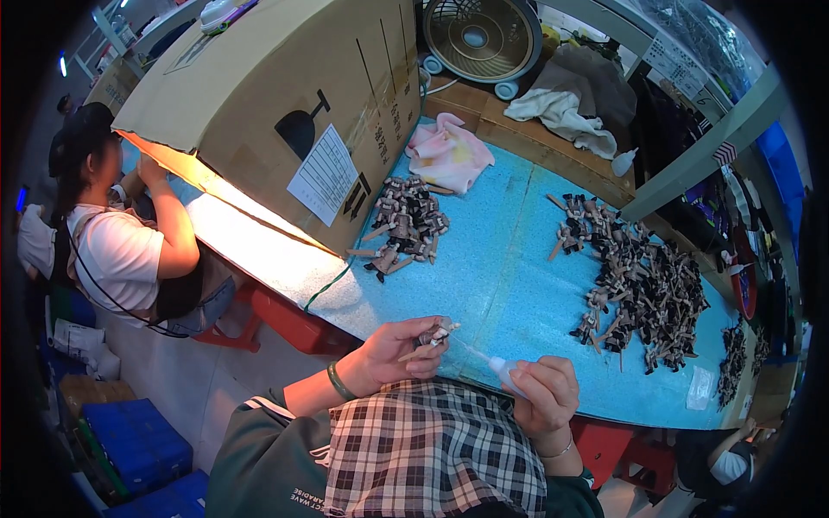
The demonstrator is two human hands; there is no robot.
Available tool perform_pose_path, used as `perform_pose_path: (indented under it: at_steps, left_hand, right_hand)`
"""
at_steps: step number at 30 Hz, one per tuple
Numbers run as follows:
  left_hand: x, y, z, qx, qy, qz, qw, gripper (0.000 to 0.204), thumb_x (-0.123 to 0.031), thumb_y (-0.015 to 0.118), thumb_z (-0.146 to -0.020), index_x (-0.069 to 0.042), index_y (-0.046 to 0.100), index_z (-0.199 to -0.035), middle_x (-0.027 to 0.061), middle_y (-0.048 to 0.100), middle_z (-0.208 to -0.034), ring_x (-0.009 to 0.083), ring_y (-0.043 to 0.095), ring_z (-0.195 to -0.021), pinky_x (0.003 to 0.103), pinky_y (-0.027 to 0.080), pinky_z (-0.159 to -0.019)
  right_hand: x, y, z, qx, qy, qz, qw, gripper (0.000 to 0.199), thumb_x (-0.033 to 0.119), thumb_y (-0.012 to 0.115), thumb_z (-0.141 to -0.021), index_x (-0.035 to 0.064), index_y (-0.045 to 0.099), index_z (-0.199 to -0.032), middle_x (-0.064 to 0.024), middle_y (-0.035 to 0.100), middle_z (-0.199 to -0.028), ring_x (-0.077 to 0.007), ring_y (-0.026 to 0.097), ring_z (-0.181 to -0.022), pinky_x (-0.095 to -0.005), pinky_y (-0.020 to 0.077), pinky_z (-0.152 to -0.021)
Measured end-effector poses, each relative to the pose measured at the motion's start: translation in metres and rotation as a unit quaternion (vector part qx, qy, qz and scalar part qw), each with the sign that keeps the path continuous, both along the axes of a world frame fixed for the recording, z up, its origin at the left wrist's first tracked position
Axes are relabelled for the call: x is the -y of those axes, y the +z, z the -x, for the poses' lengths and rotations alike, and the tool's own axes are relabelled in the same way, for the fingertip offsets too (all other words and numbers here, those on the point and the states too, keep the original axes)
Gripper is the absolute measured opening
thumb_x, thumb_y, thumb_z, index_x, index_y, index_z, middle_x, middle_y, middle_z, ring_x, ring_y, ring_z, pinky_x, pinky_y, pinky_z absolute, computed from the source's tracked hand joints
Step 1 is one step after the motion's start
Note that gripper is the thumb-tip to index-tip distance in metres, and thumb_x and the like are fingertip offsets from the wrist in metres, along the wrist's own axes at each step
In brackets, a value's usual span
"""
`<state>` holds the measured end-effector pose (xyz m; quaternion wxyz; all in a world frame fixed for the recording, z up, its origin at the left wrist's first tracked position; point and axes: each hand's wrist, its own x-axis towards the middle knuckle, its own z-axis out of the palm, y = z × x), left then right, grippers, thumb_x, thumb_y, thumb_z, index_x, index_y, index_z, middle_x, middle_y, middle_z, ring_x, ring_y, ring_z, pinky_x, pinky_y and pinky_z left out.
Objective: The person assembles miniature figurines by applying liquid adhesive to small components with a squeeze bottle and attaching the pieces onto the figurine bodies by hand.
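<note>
My left hand (389,356) pinches a small figurine (437,337) with a pale top and a flat tan piece at its lower end, above the near edge of the blue table. In my right hand (548,393) is a small white squeeze bottle (500,368), its thin needle tip pointing left toward the figurine. A gap shows between the tip and the figurine. Past my hands lies a pile of similar brown and black figurines (406,220) near the box. To the right spreads a larger heap of figurines (652,293).
A big cardboard box (250,104) stands at the left, lit underneath. Behind are a pink cloth (451,154), a fan (473,39) and white rags (566,112). A grey metal post (708,142) rises at right. Another person (129,233) sits at far left.
</note>
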<state>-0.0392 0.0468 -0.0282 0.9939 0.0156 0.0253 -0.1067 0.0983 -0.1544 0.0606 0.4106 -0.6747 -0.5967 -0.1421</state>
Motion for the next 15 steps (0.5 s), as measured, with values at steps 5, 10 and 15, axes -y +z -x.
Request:
perform_pose_path:
  at_steps: [5,10,15]
  left_hand:
    - [-0.0004,0.0007,-0.0001,0.000,0.006,0.007,1.000,0.023,-0.025,0.040,-0.100,-0.006,0.053,-0.103,0.0075,0.054,-0.076,0.0145,0.044,-0.049,0.028,0.036,-0.048]
    - [-0.0013,-0.0008,-0.0001,0.000,0.005,0.008,1.000,0.023,-0.025,0.041,-0.100,-0.006,0.053,-0.102,0.0072,0.053,-0.075,0.0143,0.045,-0.049,0.027,0.036,-0.048]
    - [-0.0018,-0.0002,-0.0003,-0.001,0.002,0.009,1.000,0.023,-0.026,0.041,-0.100,-0.006,0.053,-0.102,0.0069,0.053,-0.074,0.0144,0.045,-0.049,0.027,0.036,-0.048]
  right_hand:
    - [-0.0014,0.0005,-0.0003,0.001,0.001,0.000,1.000,0.026,-0.001,0.074,-0.067,0.0057,0.068,-0.092,-0.0062,0.064,-0.089,-0.0224,0.057,-0.070,-0.0291,0.0485,-0.056]
    - [-0.0024,0.0008,-0.0010,0.004,0.004,0.002,1.000,0.026,-0.001,0.074,-0.067,0.0055,0.068,-0.092,-0.0063,0.064,-0.089,-0.0225,0.057,-0.070,-0.0293,0.0485,-0.056]
    - [-0.0021,-0.0008,-0.0012,-0.001,0.003,0.004,1.000,0.027,-0.002,0.073,-0.067,0.0057,0.068,-0.093,-0.0064,0.064,-0.089,-0.0228,0.057,-0.071,-0.0294,0.0485,-0.057]
